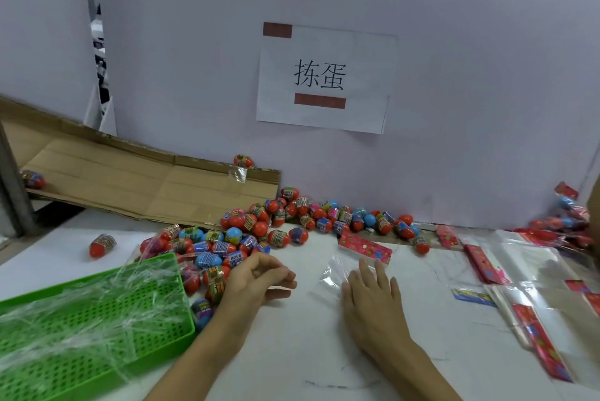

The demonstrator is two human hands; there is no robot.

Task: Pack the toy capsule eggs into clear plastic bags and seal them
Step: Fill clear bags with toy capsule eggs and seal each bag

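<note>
Clear bag [337, 274] under flat right grip [370, 300].

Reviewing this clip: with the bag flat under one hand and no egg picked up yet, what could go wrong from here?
1. The right hand only presses flat on the clear bag; the thin film could slide or crease when opened.
2. The left hand hovers empty beside the egg pile; a careless grab may send round eggs rolling, like the stray egg.
3. Loose film on the green tray might snag the forearm.
</note>
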